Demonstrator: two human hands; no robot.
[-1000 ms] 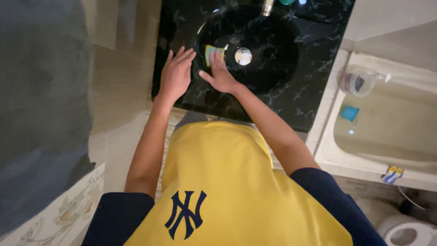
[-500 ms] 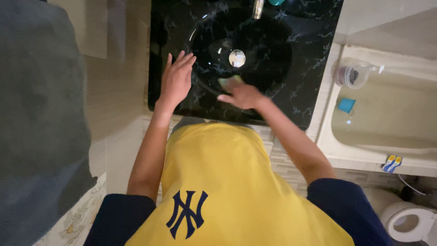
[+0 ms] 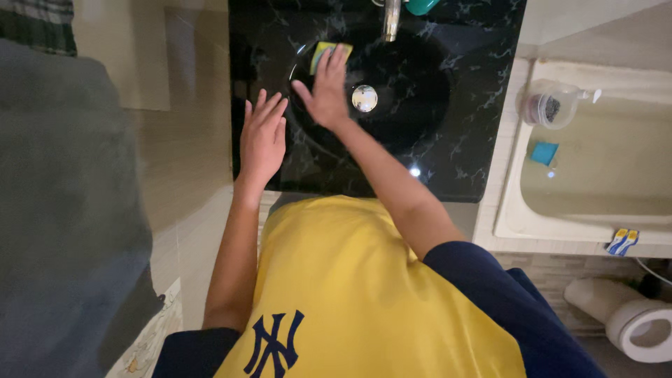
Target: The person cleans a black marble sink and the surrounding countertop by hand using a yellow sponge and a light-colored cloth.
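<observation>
Right hand, fingers spread, presses the yellow sponge against the black basin's far-left wall; left hand lies flat on the counter's left edge. Scrubbing underway; next sweep needs steady pressure.

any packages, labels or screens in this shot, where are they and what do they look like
Small packet: on the near rim of the bathtub, right of the sink; flat, blue, yellow and white.
Clear plastic container: on the far corner of the tub rim; round, see-through, with something dark inside.
Printed emblem: on the front of the yellow shirt; dark blue.
No screens or signs in view.
</observation>
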